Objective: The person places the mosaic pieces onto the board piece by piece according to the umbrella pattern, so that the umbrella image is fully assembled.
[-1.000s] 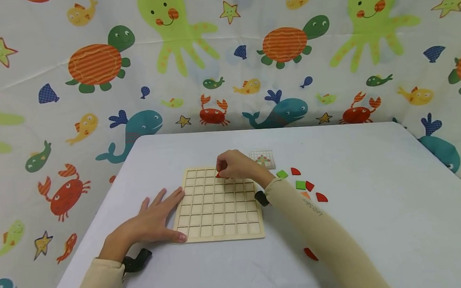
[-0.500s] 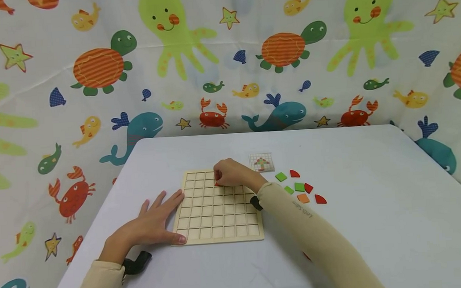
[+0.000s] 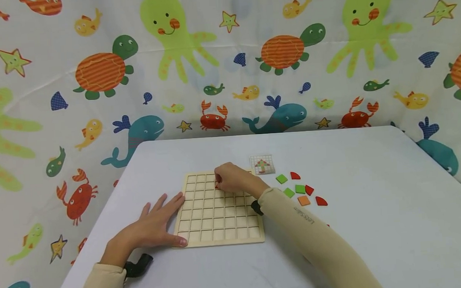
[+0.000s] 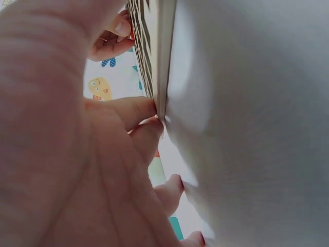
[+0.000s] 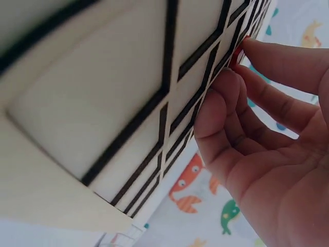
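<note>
Beyond the board [image 3: 220, 242], printed cloth [image 3: 225, 52] is backing my white bench [image 3: 380, 196] — right grip [image 3: 232, 178] pinching a red piece [image 5: 236, 56], left grip [image 3: 152, 227] lying splayed.

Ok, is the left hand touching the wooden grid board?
Touching. The left wrist view shows two fingertips of the left hand against the edge of the wooden grid board, with no gap.

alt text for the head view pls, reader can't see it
A person's right hand pinches a small red piece over a wooden grid board on a white table, while the left hand touches the board's left edge. To the right lie a pattern card and loose green, red and orange pieces.
</note>
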Tool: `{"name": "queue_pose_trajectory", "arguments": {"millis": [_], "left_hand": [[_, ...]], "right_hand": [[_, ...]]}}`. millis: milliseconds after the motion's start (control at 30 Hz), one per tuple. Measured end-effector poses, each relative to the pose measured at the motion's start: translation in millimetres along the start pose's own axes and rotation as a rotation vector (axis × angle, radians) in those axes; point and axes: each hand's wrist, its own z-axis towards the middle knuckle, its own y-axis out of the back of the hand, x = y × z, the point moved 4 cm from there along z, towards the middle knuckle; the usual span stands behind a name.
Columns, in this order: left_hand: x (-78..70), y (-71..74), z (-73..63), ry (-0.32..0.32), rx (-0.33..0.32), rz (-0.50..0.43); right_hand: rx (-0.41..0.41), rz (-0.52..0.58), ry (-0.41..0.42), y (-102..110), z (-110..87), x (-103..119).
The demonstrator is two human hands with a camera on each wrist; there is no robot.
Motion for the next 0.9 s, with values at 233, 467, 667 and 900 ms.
{"name": "queue_pose_trajectory", "arguments": {"millis": [233,467,667,900], "left_hand": [[-0.2,-1.8,0.7,-0.002,0.002,-0.014],[1.0,-1.2,0.0,-0.011,-0.012,-0.001],[2.5,-1.2,-0.5,-0.011,-0.009,-0.009],[3.1,3.5,-2.4,-0.018,-0.009,-0.015]], "right_hand": [[0.016,0.04,0.006,6.8,-8.0,3.5],[-0.038,0.105,0.077,32.0,-33.3,8.0],[-0.12,0.108,0.035,54.4,-72.2,-5.2],[-0.174,0.108,-0.105,68.3,-116.3,-37.7]]}}
